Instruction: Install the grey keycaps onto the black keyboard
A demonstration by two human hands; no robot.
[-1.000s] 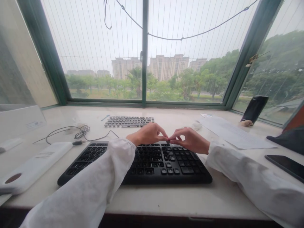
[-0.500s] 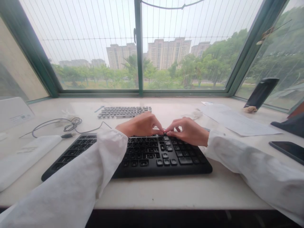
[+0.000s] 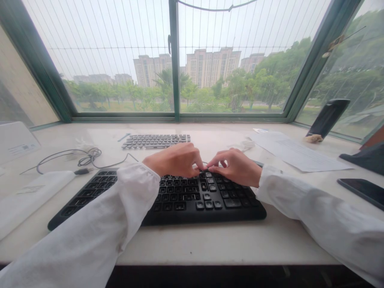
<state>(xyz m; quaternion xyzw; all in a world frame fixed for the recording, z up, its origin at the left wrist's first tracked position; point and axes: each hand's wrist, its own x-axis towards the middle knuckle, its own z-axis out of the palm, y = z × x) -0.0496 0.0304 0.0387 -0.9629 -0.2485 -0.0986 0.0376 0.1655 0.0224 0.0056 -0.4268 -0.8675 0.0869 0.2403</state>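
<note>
A black keyboard (image 3: 180, 218) lies on the white sill in front of me. Bare key sockets fill much of its left and middle, while keycaps sit on its right part. My left hand (image 3: 177, 159) is bent over the top row, its thumb and index finger closed near the key cluster right of the middle. Facing it, my right hand (image 3: 235, 166) pinches at the same spot, fingertips almost touching those of the left. Whatever lies between the fingertips is too small to make out. Behind the left hand, loose keycaps (image 3: 154, 141) stand in neat rows.
At the left are a coiled cable (image 3: 90, 157), a white box (image 3: 18, 142) and a flat white case (image 3: 33, 202). On the right lie printed paper (image 3: 288, 150) and a dark phone (image 3: 361, 190). A black device (image 3: 328, 118) leans by the window.
My left hand's fingertips have lowered slightly toward the keyboard. The right hand keeps its pinch at nearly the same place. The whole view has shifted a little.
</note>
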